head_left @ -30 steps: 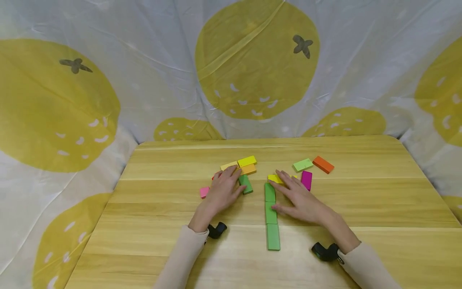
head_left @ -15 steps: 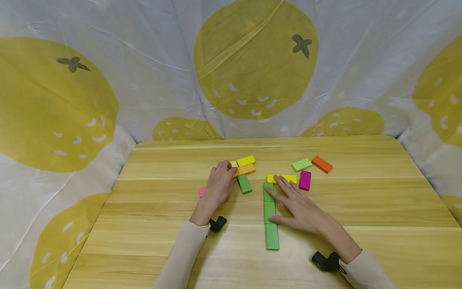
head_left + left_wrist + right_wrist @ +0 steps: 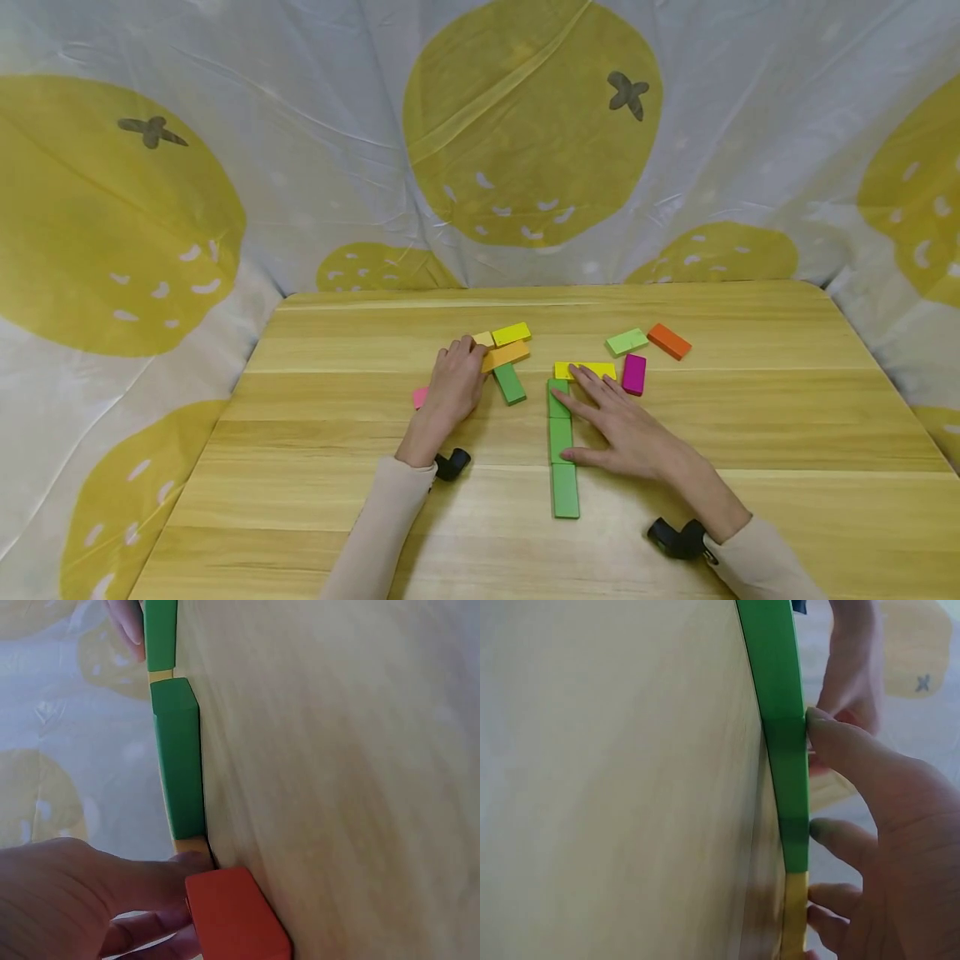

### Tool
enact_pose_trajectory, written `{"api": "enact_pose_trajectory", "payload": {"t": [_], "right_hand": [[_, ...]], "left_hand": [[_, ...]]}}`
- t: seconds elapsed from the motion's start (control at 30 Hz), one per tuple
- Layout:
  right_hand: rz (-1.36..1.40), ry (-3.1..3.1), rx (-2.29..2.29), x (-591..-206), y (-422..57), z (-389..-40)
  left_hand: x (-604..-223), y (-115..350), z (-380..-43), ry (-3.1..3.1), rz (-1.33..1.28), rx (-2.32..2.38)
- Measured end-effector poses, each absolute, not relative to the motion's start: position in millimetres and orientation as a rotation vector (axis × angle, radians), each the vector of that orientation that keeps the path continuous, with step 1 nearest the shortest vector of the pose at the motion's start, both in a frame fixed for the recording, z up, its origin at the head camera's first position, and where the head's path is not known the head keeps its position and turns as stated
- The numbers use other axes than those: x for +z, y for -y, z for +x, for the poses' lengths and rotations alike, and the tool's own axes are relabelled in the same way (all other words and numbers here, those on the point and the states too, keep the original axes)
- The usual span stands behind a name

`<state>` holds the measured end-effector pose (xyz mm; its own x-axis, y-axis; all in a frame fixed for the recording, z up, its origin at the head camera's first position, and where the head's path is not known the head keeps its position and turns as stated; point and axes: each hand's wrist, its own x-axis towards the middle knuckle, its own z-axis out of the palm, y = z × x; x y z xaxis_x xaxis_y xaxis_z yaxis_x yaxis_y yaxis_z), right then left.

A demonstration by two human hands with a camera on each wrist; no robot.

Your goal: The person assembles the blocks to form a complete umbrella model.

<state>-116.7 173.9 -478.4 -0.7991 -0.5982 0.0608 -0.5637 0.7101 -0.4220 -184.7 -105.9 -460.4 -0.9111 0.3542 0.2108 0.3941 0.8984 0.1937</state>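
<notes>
Fingers of the right hand (image 3: 628,429) are spread and rest on the yellow strip (image 3: 600,368) and on the row of three green blocks (image 3: 559,440), with the thumb at the middle block, probably so that these pieces, which only lie end to end, do not slide. The left hand (image 3: 453,379) is bent and appears to pinch the left end of the orange block (image 3: 508,356); in the left wrist view, a red block (image 3: 240,919) partly hides this grip. Close behind lie a yellow block (image 3: 512,334) and a cream block (image 3: 483,339), and the loose green block (image 3: 509,384) in front, so a sideways pull could disturb them. The magenta block (image 3: 633,375), just beside the strip, leaves little room there. More bare wood of the bench (image 3: 300,500) shows between the loose green block and the row; the far edge, along the cloth (image 3: 345,125), is well apart from both hands.
</notes>
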Motion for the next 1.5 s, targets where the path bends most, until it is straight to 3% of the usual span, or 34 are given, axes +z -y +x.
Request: {"api": "enact_pose_trajectory", "payload": {"t": [0.33,0.63,0.93,1.23,1.5], "right_hand": [[-0.96,-2.824,-0.65,-478.2,-175.2,-117.3],[-0.938,-2.823,-0.653,-479.2,-176.2,-116.7],[-0.947,-2.826,-0.656,-478.5,-176.0,-117.0],[-0.932,-2.812,-0.655,-477.1,-174.8,-117.0],[-0.933,-2.813,-0.665,-478.9,-176.0,-116.3]], "left_hand": [[-456.4,103.9,-181.3,2.786,-0.547,-0.604],[-456.7,67.0,-169.8,2.731,-0.563,-1.026],[-468.4,49.0,-165.8,2.8,-0.573,-0.949],[-465.1,71.1,-172.5,2.847,-0.506,-0.89],[-461.7,85.3,-178.8,2.876,-0.599,-0.779]]}}
